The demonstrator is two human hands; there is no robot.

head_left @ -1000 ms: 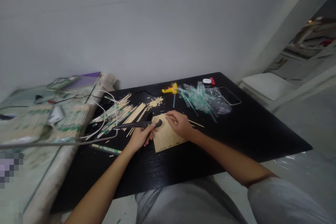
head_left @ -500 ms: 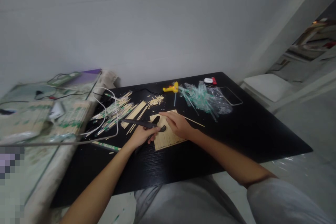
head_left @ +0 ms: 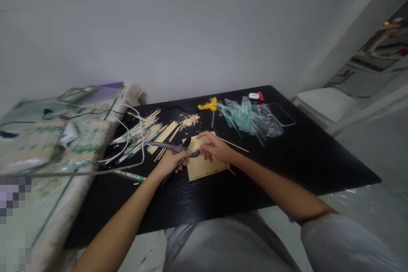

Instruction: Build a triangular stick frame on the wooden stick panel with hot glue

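My left hand [head_left: 170, 162] is closed round the dark handles of a pair of cutters [head_left: 165, 147], whose grey arms stretch off to the left. The cutter's head lies over the top left part of a flat panel of joined bamboo sticks [head_left: 204, 165] on the black table [head_left: 287, 157]. My right hand [head_left: 214, 148] rests on the panel's upper part with its fingers curled, pressing down beside the cutter's head. Whether a stick is pinched in those fingers is too small to tell.
Loose bamboo sticks and wrapped chopsticks [head_left: 149, 134] lie left of the panel, with short offcuts [head_left: 190, 120] behind it. A yellow glue gun [head_left: 208, 105], a heap of clear wrappers [head_left: 251, 118] and a phone [head_left: 280, 114] sit further back. White cables [head_left: 127, 136] cross a cluttered side surface [head_left: 41, 144] at left.
The cutter's head has slid right and down over the panel's top edge. My right hand has shifted slightly towards it. The panel stays in place.
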